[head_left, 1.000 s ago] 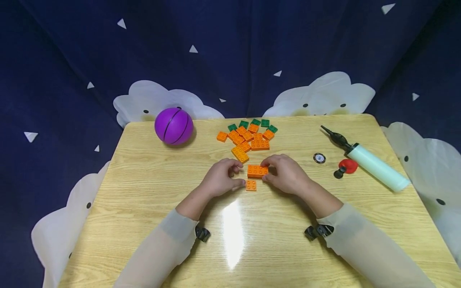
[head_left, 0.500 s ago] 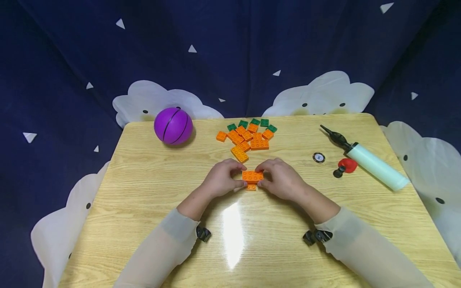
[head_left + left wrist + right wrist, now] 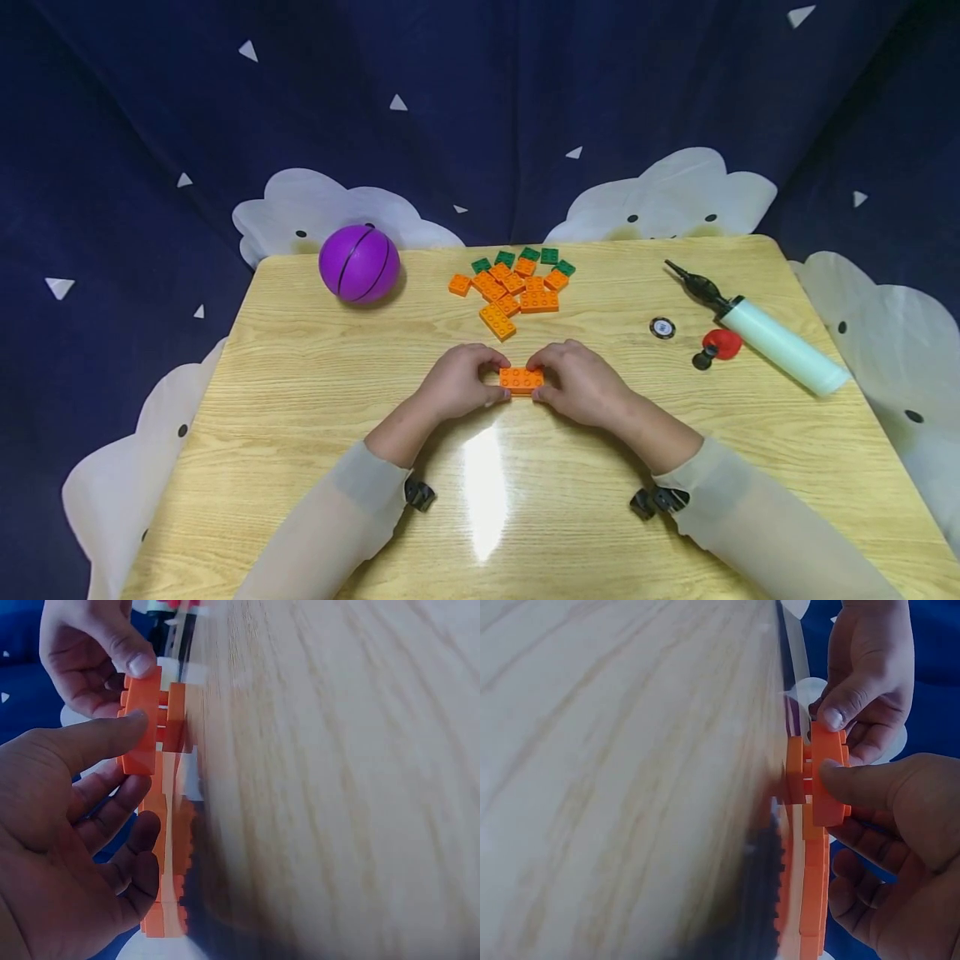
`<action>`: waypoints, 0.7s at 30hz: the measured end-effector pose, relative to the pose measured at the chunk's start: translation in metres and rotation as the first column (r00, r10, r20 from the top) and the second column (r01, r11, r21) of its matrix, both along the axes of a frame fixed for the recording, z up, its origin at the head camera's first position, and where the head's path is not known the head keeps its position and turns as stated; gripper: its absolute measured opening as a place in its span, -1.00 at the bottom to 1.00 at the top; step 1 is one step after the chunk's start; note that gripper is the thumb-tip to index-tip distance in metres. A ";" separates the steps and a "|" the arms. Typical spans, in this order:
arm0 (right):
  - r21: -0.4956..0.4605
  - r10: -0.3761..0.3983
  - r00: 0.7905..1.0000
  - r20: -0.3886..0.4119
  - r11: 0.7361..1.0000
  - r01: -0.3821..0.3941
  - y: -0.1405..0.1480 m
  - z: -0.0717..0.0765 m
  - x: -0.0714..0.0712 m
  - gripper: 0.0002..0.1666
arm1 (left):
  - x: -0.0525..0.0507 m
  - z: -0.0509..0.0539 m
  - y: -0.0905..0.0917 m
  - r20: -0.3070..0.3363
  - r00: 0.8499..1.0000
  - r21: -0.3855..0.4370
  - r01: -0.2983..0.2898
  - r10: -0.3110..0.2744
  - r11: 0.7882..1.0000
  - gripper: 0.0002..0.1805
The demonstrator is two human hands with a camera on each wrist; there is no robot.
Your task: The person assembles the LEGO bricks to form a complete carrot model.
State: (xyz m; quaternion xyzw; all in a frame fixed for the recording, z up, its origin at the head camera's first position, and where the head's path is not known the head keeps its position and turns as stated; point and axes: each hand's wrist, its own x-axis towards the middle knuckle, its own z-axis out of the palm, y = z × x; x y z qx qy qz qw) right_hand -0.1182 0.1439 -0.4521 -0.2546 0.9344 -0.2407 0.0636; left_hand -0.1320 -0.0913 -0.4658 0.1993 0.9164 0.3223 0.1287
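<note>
A long orange toy brick is pinched between the thumbs and fingers of both hands. My left hand grips its left end, and my right hand has the right end. Under it stands a smaller square orange brick on the table. Both wrist views show studs in a narrow gap between the two bricks, so the long brick is directly over the small one and not pressed fully down. From the head, the long brick covers nearly all of the small one.
Beyond the hands lies a cluster of orange bricks and green bricks. A purple ball sits back left. On the right are a hand pump, a poker chip and a red-and-black object.
The long brick has moved left and toward me, over the small brick. My left hand, apart from it a second ago, now grips its left end; the right hand kept its hold.
</note>
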 end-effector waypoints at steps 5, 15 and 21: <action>0.012 0.000 1.000 -0.008 1.000 0.001 -0.001 -0.002 0.001 -0.56 | 0.002 0.001 0.000 -0.001 1.000 -0.010 0.002 -0.002 1.000 -0.59; 0.012 0.004 1.000 -0.002 1.000 -0.004 -0.002 -0.003 0.000 -0.54 | 0.003 0.000 0.000 0.009 1.000 -0.041 -0.013 0.013 0.999 -0.61; 0.016 0.008 1.000 0.007 1.000 -0.008 -0.001 -0.005 -0.002 -0.54 | 0.003 -0.002 0.000 0.044 0.998 -0.003 -0.034 0.035 0.999 -0.62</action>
